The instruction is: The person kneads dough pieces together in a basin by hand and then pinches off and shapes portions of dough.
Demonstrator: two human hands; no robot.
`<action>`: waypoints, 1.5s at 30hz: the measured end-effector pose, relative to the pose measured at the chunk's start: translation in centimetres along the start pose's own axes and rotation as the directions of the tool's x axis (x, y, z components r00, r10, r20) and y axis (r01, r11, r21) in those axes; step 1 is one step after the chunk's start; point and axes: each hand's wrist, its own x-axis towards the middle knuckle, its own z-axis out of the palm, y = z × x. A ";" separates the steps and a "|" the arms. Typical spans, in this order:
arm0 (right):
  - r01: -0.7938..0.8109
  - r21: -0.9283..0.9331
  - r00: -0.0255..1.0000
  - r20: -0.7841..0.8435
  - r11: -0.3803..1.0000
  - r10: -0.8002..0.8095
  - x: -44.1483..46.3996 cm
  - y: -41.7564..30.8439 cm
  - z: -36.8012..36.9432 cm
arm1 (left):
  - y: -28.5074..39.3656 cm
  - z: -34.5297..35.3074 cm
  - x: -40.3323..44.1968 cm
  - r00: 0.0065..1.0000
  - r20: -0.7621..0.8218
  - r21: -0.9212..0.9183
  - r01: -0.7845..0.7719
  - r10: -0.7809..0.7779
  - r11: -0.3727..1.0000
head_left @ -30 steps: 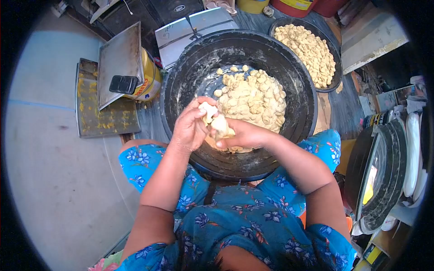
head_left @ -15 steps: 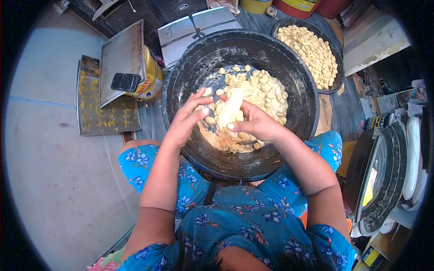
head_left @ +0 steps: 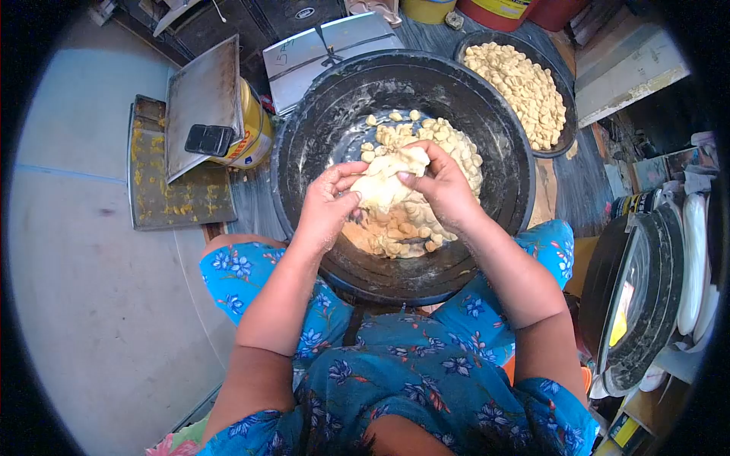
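A pale, soft piece of dough (head_left: 386, 184) stretches between my two hands above a big black basin (head_left: 487, 262). My left hand (head_left: 328, 204) pinches its left end between thumb and fingers. On the other end, my right hand (head_left: 445, 186) grips with the thumb on top and the fingers behind. Inside the basin lie many small dough lumps (head_left: 456, 148), heaped mostly at the right and partly hidden by the hands. Brownish powder (head_left: 365, 237) covers the basin floor near the front. Flour dust clings to both hands.
A second black basin (head_left: 572, 102) full of dough lumps stands at the back right. At the left, a phone (head_left: 209, 140) rests on a metal tray (head_left: 199, 99) leaning against a yellow bucket (head_left: 258, 140). Another stained tray (head_left: 179, 199) lies beside it. A tied silver box (head_left: 296, 61) sits behind.
My left hand has moved in and taken hold of the dough, which only the right hand held before. The dough has turned from upright to stretched sideways between both hands.
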 end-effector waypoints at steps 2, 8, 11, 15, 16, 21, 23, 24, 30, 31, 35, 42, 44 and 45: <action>0.022 0.104 0.996 -0.090 0.994 -0.012 0.4 0.1 -0.3 | 0.4 -0.5 0.2 1.000 -0.003 0.063 -0.010 0.011 0.998; -0.026 0.353 0.994 -0.091 0.935 0.062 0.5 -1.1 -0.3 | -0.2 -0.8 0.6 0.980 0.197 -0.262 0.050 0.002 0.964; -0.117 0.224 0.991 -0.038 0.968 0.129 0.0 -0.9 0.4 | 0.5 2.0 -0.4 0.980 0.189 -0.435 0.144 -0.066 0.889; -0.058 0.143 0.995 0.086 0.988 0.046 0.0 -0.1 0.4 | -1.2 2.1 0.1 0.986 0.129 -0.292 0.139 -0.106 0.946; 0.058 -0.072 0.992 0.117 0.996 -0.049 -0.1 -0.3 0.4 | -1.2 1.7 0.3 0.989 0.116 -0.369 0.126 -0.089 0.921; 0.275 -0.470 0.953 0.249 0.838 -0.173 -0.5 -0.7 0.1 | -0.1 2.0 -0.1 0.993 0.114 -0.403 0.071 -0.027 0.913; 0.165 -0.353 0.982 0.147 0.921 -0.119 0.1 -0.7 -0.8 | -0.4 1.5 0.1 0.994 0.106 -0.388 0.062 -0.022 0.920; 0.113 -0.288 0.991 0.101 0.951 -0.087 0.5 -0.8 -1.1 | 0.0 1.4 0.0 0.990 0.143 -0.408 0.068 -0.010 0.910; 0.059 -0.177 0.968 0.251 0.982 -0.013 0.1 -1.1 -0.2 | 0.6 1.3 -0.4 0.961 0.278 -0.612 0.165 0.015 0.773; 0.101 -0.230 0.955 0.296 0.968 -0.030 -0.4 -1.0 0.4 | 0.4 1.3 -0.3 0.972 0.232 -0.592 0.179 -0.046 0.786; 0.068 -0.275 0.972 0.234 0.959 -0.002 -0.6 -0.2 0.5 | -0.3 1.8 -0.2 0.992 -0.013 -0.376 0.108 -0.122 0.920; 0.164 -0.051 0.984 -0.058 0.985 -0.167 0.4 -2.9 -2.4 | -0.2 -1.1 1.2 0.963 -0.270 -0.423 -0.102 -0.018 0.900; 0.133 -0.323 0.991 0.017 0.937 -0.134 0.6 -2.8 -2.8 | -0.2 -0.6 1.0 0.989 -0.143 -0.479 -0.049 -0.024 0.876; 0.152 -0.463 0.988 0.089 0.873 -0.125 0.8 -2.4 -2.5 | -0.2 -0.4 1.0 0.997 -0.076 -0.503 -0.015 -0.027 0.864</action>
